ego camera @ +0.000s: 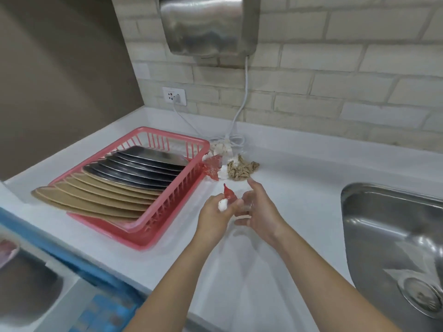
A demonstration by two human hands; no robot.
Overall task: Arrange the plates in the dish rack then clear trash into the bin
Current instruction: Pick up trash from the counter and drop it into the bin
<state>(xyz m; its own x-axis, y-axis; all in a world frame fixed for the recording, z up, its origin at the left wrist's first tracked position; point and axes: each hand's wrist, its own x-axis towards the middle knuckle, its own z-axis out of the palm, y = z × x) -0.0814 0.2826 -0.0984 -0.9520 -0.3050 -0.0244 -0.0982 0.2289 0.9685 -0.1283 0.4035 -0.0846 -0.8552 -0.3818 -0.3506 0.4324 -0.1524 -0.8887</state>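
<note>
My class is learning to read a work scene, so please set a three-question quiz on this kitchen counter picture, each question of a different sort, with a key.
1. True or false: the plates already stand in the pink dish rack.
2. Multiple choice: what does the left hand hold? A) a plate B) red and white scraps C) a sponge
3. Fill in: the crumpled brown paper lies on the counter between the dish rack and the steel ____.

Key
1. True.
2. B. The right hand is close beside it, index finger stretched toward the trash pile.
3. Sink.
</note>
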